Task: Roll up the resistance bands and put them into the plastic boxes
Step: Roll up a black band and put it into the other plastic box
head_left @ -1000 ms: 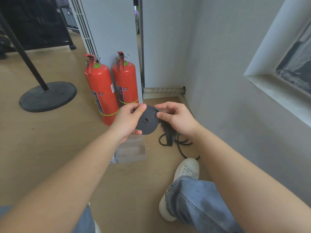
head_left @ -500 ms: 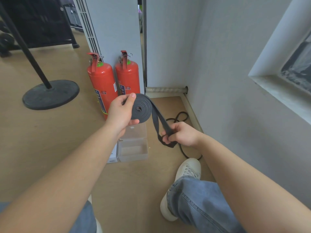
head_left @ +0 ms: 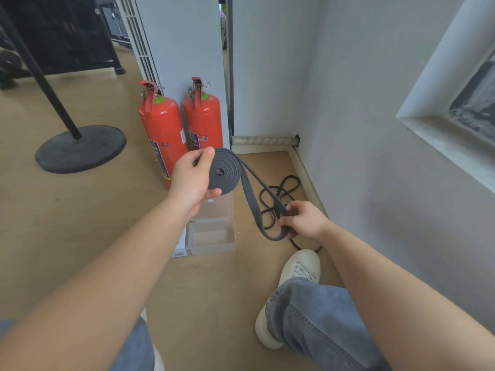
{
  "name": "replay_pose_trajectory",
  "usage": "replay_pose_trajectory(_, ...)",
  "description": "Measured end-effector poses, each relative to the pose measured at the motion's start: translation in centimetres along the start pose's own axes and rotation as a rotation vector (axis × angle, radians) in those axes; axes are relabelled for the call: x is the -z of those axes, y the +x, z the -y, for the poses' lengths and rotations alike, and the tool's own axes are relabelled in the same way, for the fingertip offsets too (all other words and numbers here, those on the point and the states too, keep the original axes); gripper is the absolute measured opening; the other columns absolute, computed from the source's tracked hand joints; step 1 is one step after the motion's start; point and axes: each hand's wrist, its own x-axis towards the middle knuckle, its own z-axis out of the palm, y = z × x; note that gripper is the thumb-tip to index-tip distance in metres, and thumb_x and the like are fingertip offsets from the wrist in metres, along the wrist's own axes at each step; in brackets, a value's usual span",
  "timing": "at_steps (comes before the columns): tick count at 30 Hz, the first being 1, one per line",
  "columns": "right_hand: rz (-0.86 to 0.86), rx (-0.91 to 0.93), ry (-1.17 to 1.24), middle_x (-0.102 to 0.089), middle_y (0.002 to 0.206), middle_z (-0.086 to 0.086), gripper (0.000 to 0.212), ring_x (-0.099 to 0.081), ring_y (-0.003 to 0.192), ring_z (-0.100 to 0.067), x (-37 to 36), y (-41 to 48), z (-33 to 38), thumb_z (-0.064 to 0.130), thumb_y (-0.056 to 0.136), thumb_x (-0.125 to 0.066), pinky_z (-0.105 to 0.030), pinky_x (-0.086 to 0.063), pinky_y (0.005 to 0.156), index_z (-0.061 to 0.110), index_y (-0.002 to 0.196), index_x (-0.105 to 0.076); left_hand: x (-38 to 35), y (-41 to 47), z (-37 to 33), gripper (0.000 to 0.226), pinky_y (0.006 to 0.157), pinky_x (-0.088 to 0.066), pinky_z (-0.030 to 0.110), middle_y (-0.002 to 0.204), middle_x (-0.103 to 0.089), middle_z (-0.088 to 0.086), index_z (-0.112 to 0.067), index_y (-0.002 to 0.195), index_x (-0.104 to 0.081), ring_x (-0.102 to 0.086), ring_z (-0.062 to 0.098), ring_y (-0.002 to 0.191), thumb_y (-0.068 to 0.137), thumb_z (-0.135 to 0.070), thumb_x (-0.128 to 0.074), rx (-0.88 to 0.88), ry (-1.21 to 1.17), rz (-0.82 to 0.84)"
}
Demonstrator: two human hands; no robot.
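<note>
My left hand holds the rolled part of the gray resistance band. My right hand pinches its loose end, above the clear plastic box on the floor.

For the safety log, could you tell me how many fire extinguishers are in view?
2: the left fire extinguisher and the right fire extinguisher stand side by side against the white pillar; more could be hidden behind it.
</note>
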Motion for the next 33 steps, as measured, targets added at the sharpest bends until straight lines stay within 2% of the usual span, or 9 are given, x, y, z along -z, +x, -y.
replay_pose_trajectory(5,-0.154,-0.064,0.051,-0.07,0.099,-0.008,0.013,-0.073,0.057,-0.019,0.5,0.3,-0.6,0.01,0.097,-0.053,-0.041,-0.065,0.074,0.021,0.098,-0.06,-0.2,0.0,0.6,0.025,0.048,-0.055,0.026,0.122,-0.062,-0.004,-0.026,0.118,-0.063,-0.061,0.019,0.112,0.101,-0.043,-0.055,-0.012,0.03,0.015)
replay_pose_trajectory(11,0.028,-0.124,0.013,-0.069,0.099,-0.011,0.018,-0.07,0.058,-0.018,-0.2,0.0,0.3,0.009,0.096,-0.06,-0.033,-0.064,0.064,0.012,0.114,-0.064,-0.4,-0.3,0.8,0.021,0.049,-0.056,0.026,0.121,-0.062,-0.006,-0.028,0.115,-0.063,-0.06,0.017,0.112,0.101,-0.042,-0.055,-0.032,0.055,0.059)
replay_pose_trajectory(13,0.086,-0.12,-0.039,-0.066,0.108,-0.006,0.038,-0.071,0.062,-0.017,-0.4,-0.2,0.5,0.014,0.094,-0.068,-0.028,-0.06,0.058,0.014,0.129,-0.057,-0.3,-0.4,0.6,0.015,0.05,-0.057,0.027,0.118,-0.063,-0.008,-0.032,0.11,-0.064,-0.06,0.015,0.111,0.101,-0.041,-0.056,-0.06,0.082,0.095)
replay_pose_trajectory(15,0.115,-0.066,-0.063,-0.06,0.126,-0.003,0.061,-0.071,0.079,-0.018,-0.4,-0.1,1.0,0.015,0.091,-0.069,-0.027,-0.057,0.061,0.017,0.148,-0.046,-0.2,-0.5,0.5,0.014,0.051,-0.057,0.029,0.117,-0.065,-0.007,-0.031,0.11,-0.064,-0.061,0.015,0.109,0.101,-0.038,-0.057,-0.092,0.111,0.13)
replay_pose_trajectory(18,0.016,0.11,-0.053,-0.056,0.145,0.0,0.062,-0.06,0.124,-0.019,0.0,0.1,2.6,0.007,0.091,-0.06,-0.032,-0.053,0.095,0.019,0.15,-0.046,-0.5,-0.7,0.5,0.013,0.05,-0.058,0.031,0.113,-0.067,-0.005,-0.028,0.111,-0.065,-0.063,0.014,0.105,0.1,-0.034,-0.059,-0.133,0.147,0.17)
replay_pose_trajectory(20,-0.065,0.239,0.156,-0.06,0.141,0.001,0.055,-0.058,0.127,-0.016,0.4,-0.5,4.4,0.003,0.092,-0.053,-0.035,-0.049,0.104,0.02,0.145,-0.052,-0.6,-0.9,0.6,0.011,0.049,-0.058,0.032,0.113,-0.067,-0.004,-0.029,0.109,-0.066,-0.064,0.015,0.103,0.099,-0.032,-0.061,-0.15,0.159,0.188)
replay_pose_trajectory(24,-0.011,0.452,0.42,-0.069,0.128,0.006,0.04,-0.065,0.12,-0.01,1.2,-1.6,8.1,0.016,0.093,-0.062,-0.03,-0.054,0.1,0.028,0.13,-0.062,-0.7,-1.2,0.6,0.008,0.05,-0.06,0.035,0.112,-0.066,-0.005,-0.031,0.106,-0.066,-0.065,0.016,0.1,0.098,-0.031,-0.063,-0.171,0.204,0.212)
replay_pose_trajectory(29,-0.006,0.514,0.348,-0.075,0.104,0.005,0.036,-0.073,0.098,-0.01,1.1,-1.6,9.6,-0.003,0.089,-0.074,-0.029,-0.058,0.091,0.024,0.112,-0.068,-0.8,-1.3,0.5,0.013,0.049,-0.06,0.036,0.109,-0.066,-0.006,-0.027,0.11,-0.066,-0.067,0.016,0.097,0.098,-0.029,-0.064,-0.191,0.234,0.228)
replay_pose_trajectory(33,0.031,0.504,0.238,-0.076,0.094,0.008,0.038,-0.074,0.091,-0.014,1.5,-1.7,9.6,0.001,0.084,-0.08,-0.033,-0.06,0.085,0.029,0.108,-0.07,-0.9,-1.6,0.6,0.017,0.049,-0.06,0.037,0.11,-0.067,-0.004,-0.026,0.113,-0.068,-0.068,0.016,0.094,0.097,-0.029,-0.065,-0.216,0.267,0.237)
